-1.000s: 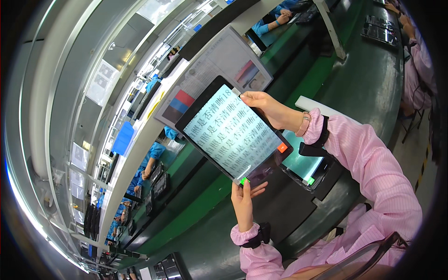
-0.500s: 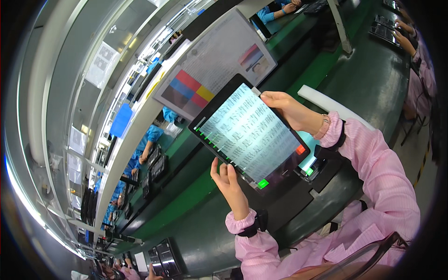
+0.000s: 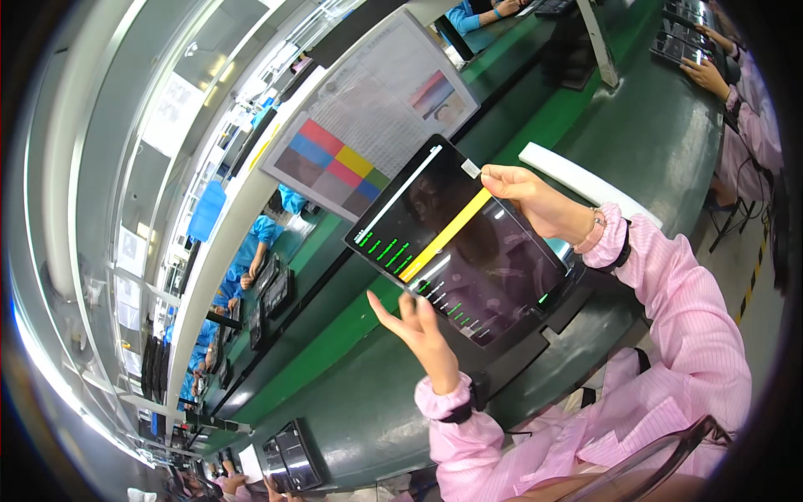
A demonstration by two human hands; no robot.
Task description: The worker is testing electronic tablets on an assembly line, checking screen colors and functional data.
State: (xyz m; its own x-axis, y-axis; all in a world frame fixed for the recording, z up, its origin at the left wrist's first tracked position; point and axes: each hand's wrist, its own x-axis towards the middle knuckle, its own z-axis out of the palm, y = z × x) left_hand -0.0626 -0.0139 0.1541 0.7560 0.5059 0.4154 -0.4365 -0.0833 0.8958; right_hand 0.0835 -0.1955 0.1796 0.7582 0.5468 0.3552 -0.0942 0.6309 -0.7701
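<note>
A black tablet [image 3: 477, 268] is held tilted above the bench. Its dark screen carries a yellow bar, green text lines and reflections. My right hand [image 3: 544, 201] grips its upper right edge, thumb on the front and the other fingers hidden behind. A small pale label [image 3: 471, 168] sits on the bezel beside that thumb. At the tablet's lower left edge, my left hand [image 3: 422, 339] has its fingers spread, with fingertips close to the edge; contact is hard to make out. Behind the tablet, a dark stand or device [image 3: 577, 293] is mostly covered.
A sheet in a clear frame [image 3: 368, 117] with coloured blocks stands beyond the tablet. A white foam strip [image 3: 585, 184] lies past my right wrist on the green bench [image 3: 360, 402]. Co-workers' hands [image 3: 707, 75] handle devices at right. More tablets [image 3: 291, 456] lie at lower left.
The tablet's screen has gone from bright with grey patterning to dark with a yellow bar and green text. My left fingers have spread wider at the edge. My right hand keeps its grip.
</note>
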